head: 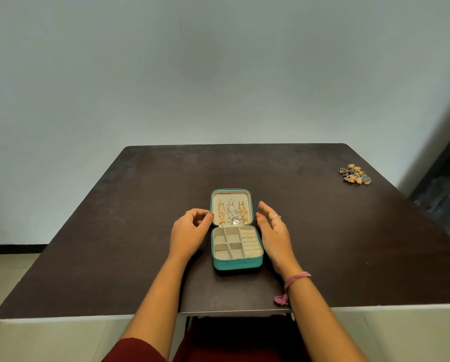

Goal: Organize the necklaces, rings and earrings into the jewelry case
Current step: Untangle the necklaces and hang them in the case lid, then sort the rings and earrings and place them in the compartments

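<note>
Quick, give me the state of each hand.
Left hand: fingers curled, thumb at the open teal jewelry case's lid; whether it grips is unclear.
Right hand: open, holding nothing.

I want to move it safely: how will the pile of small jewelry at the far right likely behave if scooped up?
The pile of small jewelry is probably loose separate pieces, so it may scatter. The pieces look small and light, and could tangle or slip through fingers.

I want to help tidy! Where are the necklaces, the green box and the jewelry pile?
necklaces (232,211), head view, on the silver chain.
green box (237,264), head view, front wall.
jewelry pile (354,174), head view, middle of heap.
</note>
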A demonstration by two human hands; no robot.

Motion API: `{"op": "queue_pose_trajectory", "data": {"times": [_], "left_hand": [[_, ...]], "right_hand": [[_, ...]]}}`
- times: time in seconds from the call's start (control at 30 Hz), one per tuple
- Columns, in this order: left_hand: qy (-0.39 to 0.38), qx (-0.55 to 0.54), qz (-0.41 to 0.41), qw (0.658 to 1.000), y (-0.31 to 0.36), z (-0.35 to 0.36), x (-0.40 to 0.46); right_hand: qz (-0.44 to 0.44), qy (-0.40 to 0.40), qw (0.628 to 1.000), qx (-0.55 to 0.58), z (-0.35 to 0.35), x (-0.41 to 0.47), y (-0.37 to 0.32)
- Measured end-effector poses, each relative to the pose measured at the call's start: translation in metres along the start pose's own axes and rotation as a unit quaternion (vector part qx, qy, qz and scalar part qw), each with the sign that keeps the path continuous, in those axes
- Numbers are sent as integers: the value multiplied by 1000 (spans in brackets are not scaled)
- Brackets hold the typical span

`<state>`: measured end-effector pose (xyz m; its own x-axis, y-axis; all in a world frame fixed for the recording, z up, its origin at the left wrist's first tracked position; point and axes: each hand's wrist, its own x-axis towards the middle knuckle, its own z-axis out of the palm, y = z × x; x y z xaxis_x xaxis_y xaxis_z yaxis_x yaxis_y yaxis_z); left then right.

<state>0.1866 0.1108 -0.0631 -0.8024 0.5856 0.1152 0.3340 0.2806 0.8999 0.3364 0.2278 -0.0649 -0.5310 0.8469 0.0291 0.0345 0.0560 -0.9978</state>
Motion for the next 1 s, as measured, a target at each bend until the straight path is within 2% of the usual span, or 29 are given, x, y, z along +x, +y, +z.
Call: {"op": "queue_pose_trajectory", "data": {"times": [0.27,0.4,0.47,0.57,0.77,0.87,1.0], "left_hand": [[13,12,-7,1000,6,3,0],[22,-59,-78,995,15,1,19],[27,-47,-91,994,28,1,29],[36,-19,-32,999,58,12,37],[-5,-27,79,996,112,81,35],[-53,-21,91,994,130,126,29],[-105,-3,102,989,137,176,16]], "right_hand": [[-5,-10,1000,-6,2,3,-2],[24,-18,999,34,-4,10,-1],[26,-33,999,31,-12,12,-1],[-16,-33,999,-19,-40,16,-4],[-109,58,974,-188,-130,36,-3],[-93,86,950,-285,-176,49,-1],[-33,110,930,-349,-226,71,9]]}}
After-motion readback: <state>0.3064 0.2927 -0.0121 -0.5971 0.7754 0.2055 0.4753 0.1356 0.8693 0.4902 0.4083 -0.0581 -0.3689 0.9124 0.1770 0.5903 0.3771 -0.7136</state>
